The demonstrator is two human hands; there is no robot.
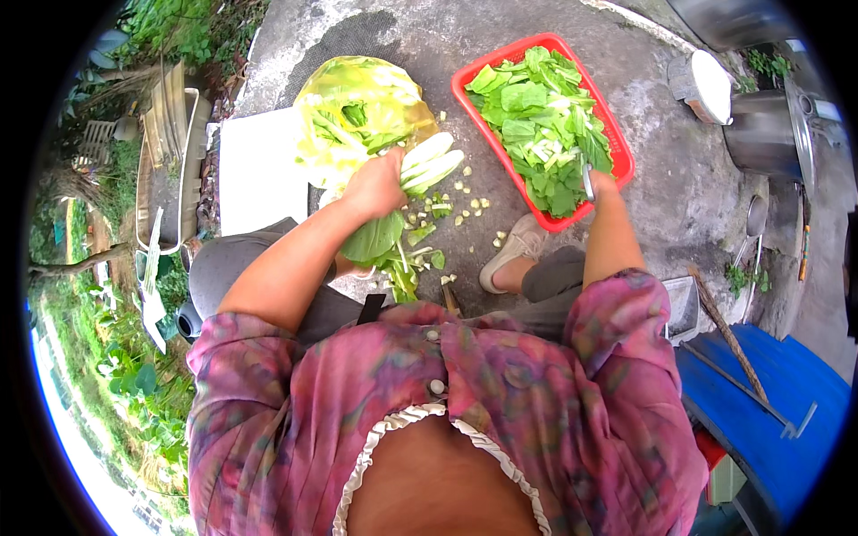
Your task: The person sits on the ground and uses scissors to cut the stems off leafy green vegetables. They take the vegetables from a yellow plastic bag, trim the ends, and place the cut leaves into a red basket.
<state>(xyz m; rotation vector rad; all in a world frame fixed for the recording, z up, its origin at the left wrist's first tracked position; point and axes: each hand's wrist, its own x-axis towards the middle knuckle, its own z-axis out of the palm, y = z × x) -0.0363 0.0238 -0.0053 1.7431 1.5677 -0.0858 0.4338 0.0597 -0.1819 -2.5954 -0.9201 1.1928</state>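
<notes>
My left hand [377, 183] is closed round a bunch of leafy greens [433, 164]. Their pale, thick stems point right, and green leaves hang below my wrist. Just behind this hand sits a yellow see-through plastic bag [357, 89] full of more greens. My right hand [604, 185] is closed on what looks like a knife [587, 179], with only a short piece of shiny blade showing and its handle hidden. That hand is at the near right side of a red plastic basket [623, 147], which is heaped with cut green leaves [536, 107].
Stem ends [460, 201] and loose leaves [407, 277] litter the concrete between my feet. A white board [259, 170] lies left of the bag. At the right stand a white bucket [706, 87] and a metal pot [764, 134]. A stick [728, 335] leans over a blue sheet [760, 375].
</notes>
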